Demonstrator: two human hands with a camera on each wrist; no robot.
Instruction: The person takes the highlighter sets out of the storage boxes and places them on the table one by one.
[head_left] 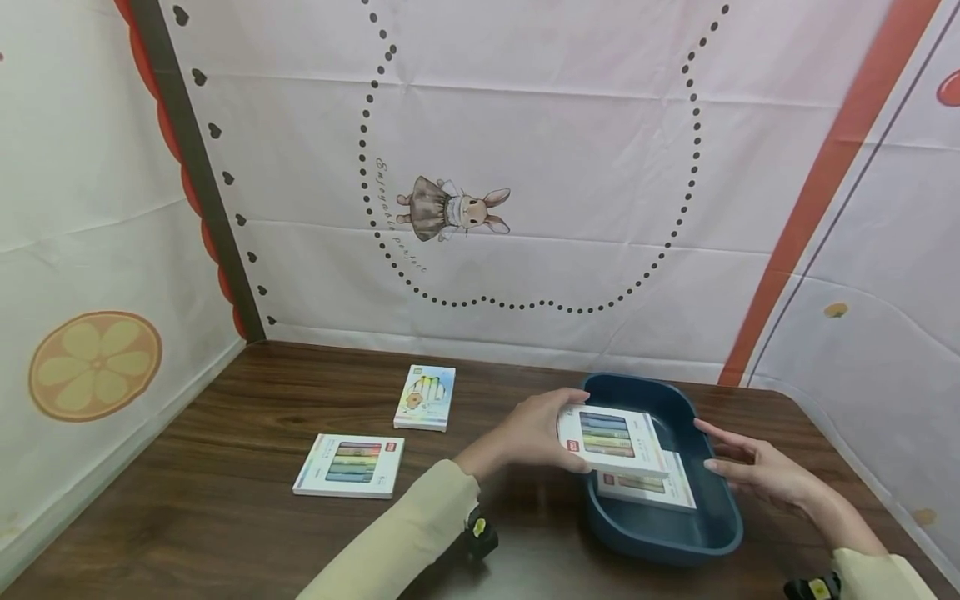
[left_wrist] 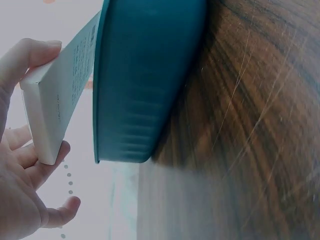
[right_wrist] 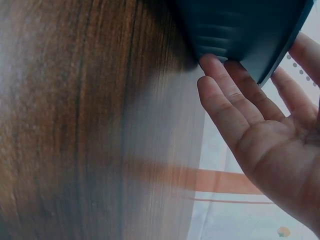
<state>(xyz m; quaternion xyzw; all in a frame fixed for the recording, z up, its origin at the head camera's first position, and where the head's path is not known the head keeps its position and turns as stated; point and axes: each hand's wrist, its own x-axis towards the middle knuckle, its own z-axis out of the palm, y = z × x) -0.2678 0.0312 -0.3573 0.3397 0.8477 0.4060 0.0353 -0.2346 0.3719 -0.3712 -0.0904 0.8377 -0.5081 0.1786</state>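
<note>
My left hand grips a white box of crayons by its left end, thumb on one edge and fingers on the other. Coloured sticks show through the box's window. It is held tilted over the dark blue bin, overlapping the bin's left rim. A second white crayon box lies inside the bin, partly hidden under the held one. At the bin's right side is my right hand, its fingers extended. In the right wrist view, those fingertips meet the bin's outer wall.
On the dark wood table, another windowed crayon box lies flat at the left. Behind it is a white box with a printed picture. Printed cloth hangs along the table's back and sides.
</note>
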